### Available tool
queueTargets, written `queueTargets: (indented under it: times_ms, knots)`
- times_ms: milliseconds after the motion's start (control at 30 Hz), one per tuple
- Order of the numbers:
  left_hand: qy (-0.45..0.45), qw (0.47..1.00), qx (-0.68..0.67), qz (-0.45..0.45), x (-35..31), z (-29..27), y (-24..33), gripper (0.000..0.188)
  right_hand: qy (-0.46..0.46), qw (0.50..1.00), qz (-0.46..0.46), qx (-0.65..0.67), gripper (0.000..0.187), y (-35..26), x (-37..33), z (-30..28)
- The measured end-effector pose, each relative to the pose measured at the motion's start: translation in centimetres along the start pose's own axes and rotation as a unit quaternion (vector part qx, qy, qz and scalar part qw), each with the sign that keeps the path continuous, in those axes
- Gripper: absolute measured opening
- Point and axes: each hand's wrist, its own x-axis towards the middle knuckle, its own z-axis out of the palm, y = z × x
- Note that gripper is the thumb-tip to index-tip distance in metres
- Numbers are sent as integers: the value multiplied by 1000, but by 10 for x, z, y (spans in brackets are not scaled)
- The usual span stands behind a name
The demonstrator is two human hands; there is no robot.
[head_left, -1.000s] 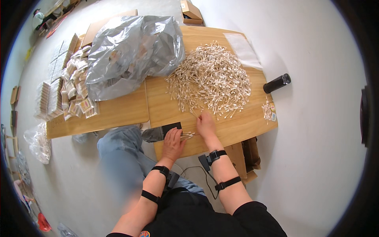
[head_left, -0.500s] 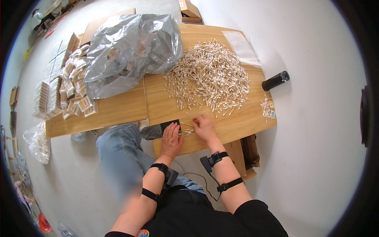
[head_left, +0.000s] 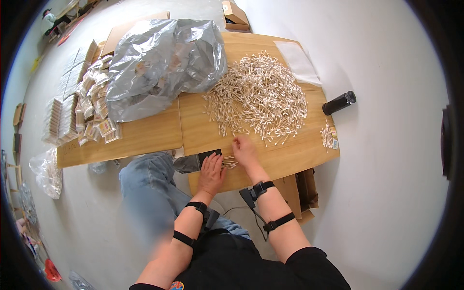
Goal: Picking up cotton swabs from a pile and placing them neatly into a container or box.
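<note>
small bundle of thin wooden cotton-tipped sticks (head_left: 228,162) has been drawn nearer on the wooden counter (head_left: 299,154), pinched by the right hand (head_left: 245,151); left hand (head_left: 211,173) lies flat, released, beside a dark pouch (head_left: 195,162).

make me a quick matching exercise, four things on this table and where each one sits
Things:
1. grey plastic bag
2. black cylinder
3. pile of cotton swabs
4. small packets

Places:
A. right edge of the table
B. left end of the table
C. far side, between packets and swabs
D. middle, just beyond the right hand

Pairs: 1-C, 2-A, 3-D, 4-B
</note>
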Motion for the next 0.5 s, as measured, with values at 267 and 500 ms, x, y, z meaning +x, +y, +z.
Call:
queueTargets:
  times_ms: [267,500]
  knots:
    - [0,1000,-27,-12,0,-3,3,40,42,989,-8,-145,21,-1,27,11]
    - [3,999,-32,-12,0,-7,4,39,40,996,55,-51,15,12,-1,-5]
